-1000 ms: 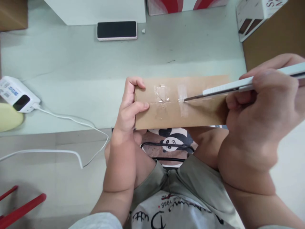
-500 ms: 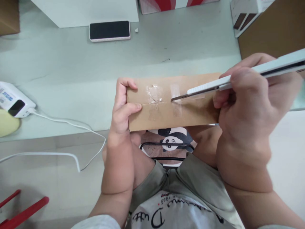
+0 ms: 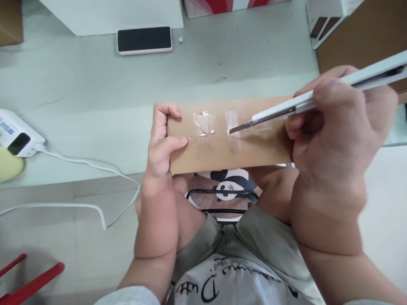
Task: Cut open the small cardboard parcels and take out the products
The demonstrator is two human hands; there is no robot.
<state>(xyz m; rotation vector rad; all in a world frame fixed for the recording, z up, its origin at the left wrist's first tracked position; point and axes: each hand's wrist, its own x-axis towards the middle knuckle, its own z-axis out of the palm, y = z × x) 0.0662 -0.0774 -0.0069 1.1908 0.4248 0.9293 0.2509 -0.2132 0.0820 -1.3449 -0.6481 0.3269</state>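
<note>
A small brown cardboard box lies flat in front of me, its top seam closed with strips of clear tape. My left hand grips the box's left end, thumb on top and fingers curled over the far edge. My right hand is closed round a white utility knife. The knife's blade tip rests on the right tape strip at the seam, near the box's middle.
A phone lies face up at the back of the pale table. A white charger with a trailing cable sits at the left. Cardboard boxes stand at the back right. Red bars show lower left.
The knife has tilted up a little and its blade tip has crept slightly left along the seam onto the tape strip. My left hand keeps the same hold on the box.
</note>
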